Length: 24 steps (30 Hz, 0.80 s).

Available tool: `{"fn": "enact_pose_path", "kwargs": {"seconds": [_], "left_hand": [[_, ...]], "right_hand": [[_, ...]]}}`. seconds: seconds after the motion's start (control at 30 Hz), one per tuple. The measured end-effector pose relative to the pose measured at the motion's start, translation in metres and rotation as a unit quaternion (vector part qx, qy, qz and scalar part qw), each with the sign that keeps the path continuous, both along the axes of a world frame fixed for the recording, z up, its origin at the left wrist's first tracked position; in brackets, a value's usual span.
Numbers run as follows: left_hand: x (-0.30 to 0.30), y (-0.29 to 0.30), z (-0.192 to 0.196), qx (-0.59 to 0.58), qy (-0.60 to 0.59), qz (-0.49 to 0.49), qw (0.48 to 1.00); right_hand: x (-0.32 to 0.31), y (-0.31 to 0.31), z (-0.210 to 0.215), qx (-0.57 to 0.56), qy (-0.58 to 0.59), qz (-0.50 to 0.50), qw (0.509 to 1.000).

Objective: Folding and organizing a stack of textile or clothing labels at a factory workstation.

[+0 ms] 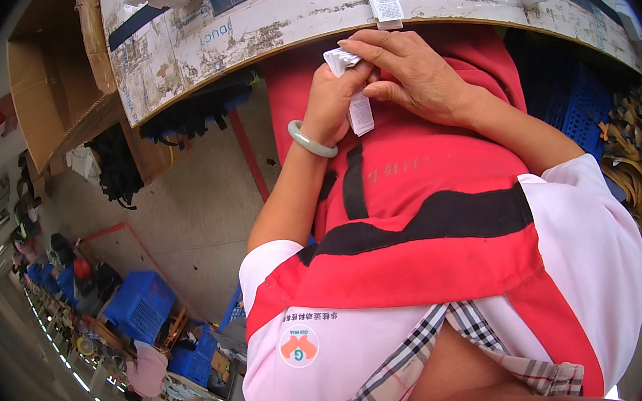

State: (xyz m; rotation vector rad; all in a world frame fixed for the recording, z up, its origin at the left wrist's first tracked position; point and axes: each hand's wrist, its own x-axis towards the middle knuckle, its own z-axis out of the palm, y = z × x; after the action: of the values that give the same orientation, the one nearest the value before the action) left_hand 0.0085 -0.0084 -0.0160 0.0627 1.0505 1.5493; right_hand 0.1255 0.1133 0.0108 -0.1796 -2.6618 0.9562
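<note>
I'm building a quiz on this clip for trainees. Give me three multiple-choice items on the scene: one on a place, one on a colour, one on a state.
1. Where are the two hands?
A. Just below the worn table edge, over the red apron
B. Inside the cardboard box
C. On the floor

2. What colour is the bangle on the left wrist?
A. Black
B. Pale green
C. Orange

3. How is the small white paper tag held?
A. Lying loose on the table
B. Pinched between both hands
C. Dropped on the apron

Answers:
1 A, the left hand and right hand meet under the table against the apron.
2 B, the bangle is pale green.
3 B, fingers of both hands grip the tag.
</note>
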Motion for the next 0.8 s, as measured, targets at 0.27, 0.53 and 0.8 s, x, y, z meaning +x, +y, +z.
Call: {"fn": "enact_pose_path", "kwargs": {"seconds": [0.27, 0.53, 0.8], "left_hand": [[-0.009, 0.002, 0.002, 0.015, 0.009, -0.076, 0.997], [-0.020, 0.023, 0.018, -0.001, 0.203, -0.025, 0.979], [-0.040, 0.046, 0.024, 0.020, 0.255, 0.002, 0.967]], "right_hand": [[-0.042, 0.093, -0.006, 0.018, 0.110, -0.092, 0.990], [-0.057, 0.112, -0.033, -0.040, 0.079, -0.183, 0.979], [-0.065, 0.122, -0.029, -0.097, 0.077, -0.177, 0.976]]}}
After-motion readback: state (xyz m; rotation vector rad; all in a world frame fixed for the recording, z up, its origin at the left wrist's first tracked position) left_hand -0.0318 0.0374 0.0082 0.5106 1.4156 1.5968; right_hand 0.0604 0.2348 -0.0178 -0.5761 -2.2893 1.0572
